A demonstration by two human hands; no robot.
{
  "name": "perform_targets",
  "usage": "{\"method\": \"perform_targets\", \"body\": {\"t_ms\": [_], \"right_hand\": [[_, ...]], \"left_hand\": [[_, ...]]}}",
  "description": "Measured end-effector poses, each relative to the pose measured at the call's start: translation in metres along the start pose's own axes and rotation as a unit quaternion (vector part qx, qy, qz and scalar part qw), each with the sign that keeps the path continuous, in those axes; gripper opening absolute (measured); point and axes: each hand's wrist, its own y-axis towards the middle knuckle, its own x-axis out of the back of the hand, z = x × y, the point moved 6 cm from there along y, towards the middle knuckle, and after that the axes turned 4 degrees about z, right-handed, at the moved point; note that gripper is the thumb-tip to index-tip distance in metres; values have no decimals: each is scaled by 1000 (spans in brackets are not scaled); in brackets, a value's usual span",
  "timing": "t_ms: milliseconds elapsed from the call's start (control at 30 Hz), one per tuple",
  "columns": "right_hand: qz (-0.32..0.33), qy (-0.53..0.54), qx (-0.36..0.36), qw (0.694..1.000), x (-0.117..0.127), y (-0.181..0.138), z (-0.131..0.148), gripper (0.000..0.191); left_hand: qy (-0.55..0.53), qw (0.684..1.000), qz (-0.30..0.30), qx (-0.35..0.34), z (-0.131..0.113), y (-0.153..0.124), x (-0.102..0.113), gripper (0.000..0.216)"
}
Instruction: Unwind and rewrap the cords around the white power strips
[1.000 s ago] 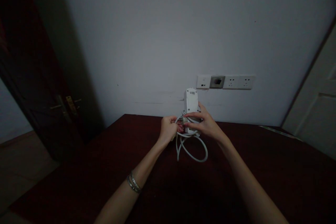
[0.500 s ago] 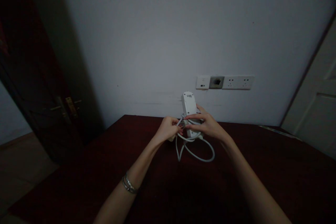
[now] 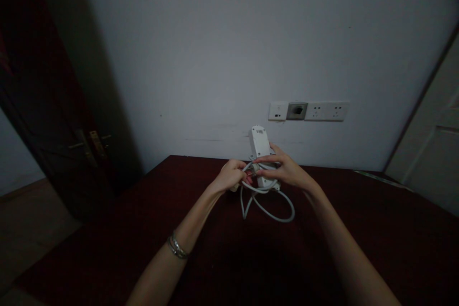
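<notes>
A white power strip [image 3: 260, 142] stands tilted over the dark red table, its back with screws and a label facing me. Its white cable [image 3: 286, 220] is coiled around the lower part, and one loop hangs down in front. My right hand [image 3: 285, 168] pinches the plug [image 3: 255, 169] between thumb and fingers, with the metal prongs towards my left hand. My left hand [image 3: 232, 175] is closed on the cable just left of the plug. A pale object [image 3: 234, 187], partly hidden, shows under the left hand.
Wall sockets [image 3: 324, 111] and a grey wall plate [image 3: 297, 111] are set above the table [image 3: 143, 205]. A thin flat strip [image 3: 383, 180] lies at the table's back right. A dark door [image 3: 53, 129] stands at left, a pale door [image 3: 433, 138] at right.
Almost nothing differs. My right hand and the power strip have shifted very slightly to the right, and the camera view has moved a little.
</notes>
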Motion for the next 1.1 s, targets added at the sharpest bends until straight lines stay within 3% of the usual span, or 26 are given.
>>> {"method": "perform_targets", "body": {"t_ms": [167, 367, 633, 867, 933, 1000, 1100], "right_hand": [[7, 4, -17, 1000, 0, 0, 0, 30], [0, 65, -24, 998, 3, -3, -6, 29], [-62, 141, -42, 987, 0, -1, -24, 31], [-106, 220, -59, 968, -3, -2, -40, 33], [-114, 215, -64, 968, -2, -2, -41, 32], [-119, 210, -69, 968, -1, -2, -41, 32], [-120, 193, -71, 971, 3, -1, -39, 32]], "left_hand": [[-37, 999, 9, 5, 1, 0, -2, 20], [-150, 986, 59, -35, -8, -5, -7, 18], [-137, 984, 90, -75, -27, -17, -4, 20], [-123, 981, 93, -120, -24, -10, -4, 11], [-53, 990, 65, -116, -21, -10, -2, 10], [52, 992, -8, -112, -20, -11, 5, 14], [145, 971, -115, -152, -26, -16, 14, 35]]}}
